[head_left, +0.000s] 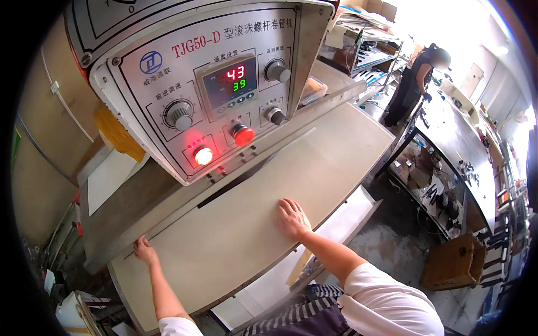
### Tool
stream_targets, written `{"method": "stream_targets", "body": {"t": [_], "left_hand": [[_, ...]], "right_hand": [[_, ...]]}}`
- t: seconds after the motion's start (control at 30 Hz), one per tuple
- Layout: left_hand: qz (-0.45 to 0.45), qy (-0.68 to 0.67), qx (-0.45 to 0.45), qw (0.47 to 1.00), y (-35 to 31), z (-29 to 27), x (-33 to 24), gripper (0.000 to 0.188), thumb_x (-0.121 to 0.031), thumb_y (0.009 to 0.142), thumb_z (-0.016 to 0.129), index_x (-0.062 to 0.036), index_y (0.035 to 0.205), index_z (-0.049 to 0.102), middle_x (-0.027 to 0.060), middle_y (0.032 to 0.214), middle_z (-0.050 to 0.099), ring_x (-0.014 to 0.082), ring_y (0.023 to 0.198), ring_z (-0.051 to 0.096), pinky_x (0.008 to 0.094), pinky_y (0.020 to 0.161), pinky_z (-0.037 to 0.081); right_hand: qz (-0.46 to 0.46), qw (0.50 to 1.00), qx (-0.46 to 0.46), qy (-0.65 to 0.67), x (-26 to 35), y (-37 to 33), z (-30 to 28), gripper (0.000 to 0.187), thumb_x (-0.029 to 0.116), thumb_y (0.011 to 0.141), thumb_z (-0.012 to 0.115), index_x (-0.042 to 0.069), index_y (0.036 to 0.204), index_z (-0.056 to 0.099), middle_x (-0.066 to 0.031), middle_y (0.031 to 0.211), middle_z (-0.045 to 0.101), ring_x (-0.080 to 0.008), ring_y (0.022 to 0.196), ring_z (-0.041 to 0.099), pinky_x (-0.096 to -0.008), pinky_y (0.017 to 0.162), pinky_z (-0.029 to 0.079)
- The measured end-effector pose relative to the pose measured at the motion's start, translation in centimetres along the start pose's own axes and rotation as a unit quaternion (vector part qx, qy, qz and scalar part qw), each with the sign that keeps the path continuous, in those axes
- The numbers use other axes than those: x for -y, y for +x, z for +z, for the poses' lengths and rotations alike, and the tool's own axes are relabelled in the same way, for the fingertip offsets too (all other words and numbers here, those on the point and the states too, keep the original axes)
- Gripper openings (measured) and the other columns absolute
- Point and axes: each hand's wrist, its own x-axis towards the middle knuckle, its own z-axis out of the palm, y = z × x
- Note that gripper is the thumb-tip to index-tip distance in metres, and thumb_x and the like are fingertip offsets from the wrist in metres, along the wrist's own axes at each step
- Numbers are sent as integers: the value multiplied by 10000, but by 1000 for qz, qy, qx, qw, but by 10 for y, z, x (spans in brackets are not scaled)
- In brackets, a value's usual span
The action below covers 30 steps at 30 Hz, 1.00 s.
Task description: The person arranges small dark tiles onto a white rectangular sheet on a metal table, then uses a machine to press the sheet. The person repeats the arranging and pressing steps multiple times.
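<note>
A wide cream-coloured work surface [241, 241] slopes in front of me, along a long metal bar [126, 238] of a machine. My right hand [292, 219] lies flat on the surface near its middle, fingers spread, holding nothing. At the far left, my left hand [146, 251] has its fingers bent together against the surface's back edge, beside the bar. Whatever may be between those fingers is too small to make out. A dark slot [227, 190] runs between bar and surface, and a thin pale strip [291, 144] lies along its right part.
Above the surface hangs a control panel [162, 73] with knobs, a lit display, a red button [243, 135] and a glowing lamp [203, 155]. A shelf with white sheets [263, 294] is below. At right are a long table [448, 151], a cardboard box [454, 262] and another person [412, 81].
</note>
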Motion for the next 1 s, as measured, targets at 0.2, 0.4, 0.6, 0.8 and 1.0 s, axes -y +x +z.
{"method": "stream_targets", "body": {"t": [0.2,0.4,0.6,0.8,1.0], "left_hand": [[139,-125,-5,982,-157,-36,-123,302,-19,895,593,-39,1192,547,161,1246,540,345,1221,470,485,1006,394],[93,-277,214,932,-316,-130,-239,155,-12,827,631,-30,980,645,157,1161,534,322,1106,526,434,932,460],[140,-293,349,879,-394,-162,-262,157,-44,825,670,-59,981,683,116,1091,582,260,1037,605,353,848,521],[138,-260,316,902,-426,-174,-270,153,-89,848,675,-82,999,701,85,1049,605,235,916,653,336,755,551],[137,-277,343,887,-435,-182,-302,160,-89,849,670,-104,1004,705,82,1048,607,207,814,669,315,726,549]], "right_hand": [[-6,1000,-7,-11,-9,-4,-3,437,315,914,554,14,1230,560,-178,1406,461,-335,1373,363,-451,1170,264],[-12,1000,-8,-1,-18,0,15,447,324,915,551,19,1241,563,-164,1414,457,-323,1381,349,-445,1170,256],[62,982,155,87,-32,47,-22,416,364,913,553,53,1189,572,-161,1213,622,-298,1247,517,-463,1057,369],[-129,917,-349,143,-20,166,-224,598,-33,770,565,29,1349,431,-185,1232,590,-377,1247,480,-486,1073,341],[-182,931,-316,-21,-26,194,-306,729,-14,796,534,57,1488,316,-141,1371,546,-364,1370,387,-502,1143,269]]}}
